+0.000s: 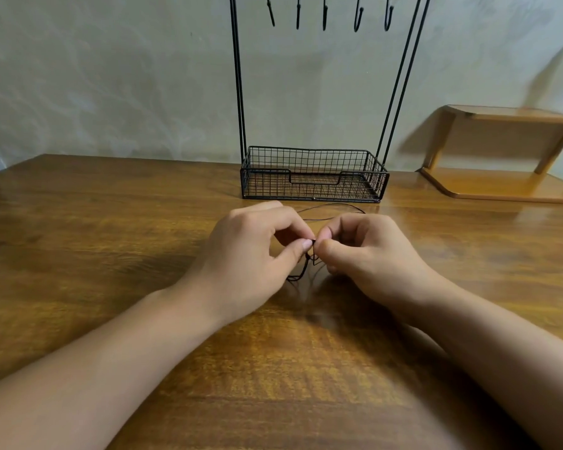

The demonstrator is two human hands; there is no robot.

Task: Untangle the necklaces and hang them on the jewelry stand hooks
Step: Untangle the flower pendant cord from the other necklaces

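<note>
Wooden table (78,254), my hands working a dark cord.
My left hand (254,254) and right hand (368,254) both pinch the thin tangled necklace (301,271); beyond, its loop trails toward the stand (312,177), hooks (358,17) bare, shelf (501,151) right.

Pretty dim, warm indoor light overall, kinda yellowish. The wooden table (111,222) picks up a soft sheen far right of the right hand (368,254) and a brighter patch just below both wrists. Soft shadows pool under the left hand (251,254) and between the two hands. The wooden shelf (501,151) throws a fuzzy shadow onto the wall (111,76) on its left. Wide-angle lens bends the table edge and tilts the jewelry stand (312,173) posts above the hands. Whole frame is a bit soft and smeary, the thin cord (301,271) between the hands blurs out.
</note>
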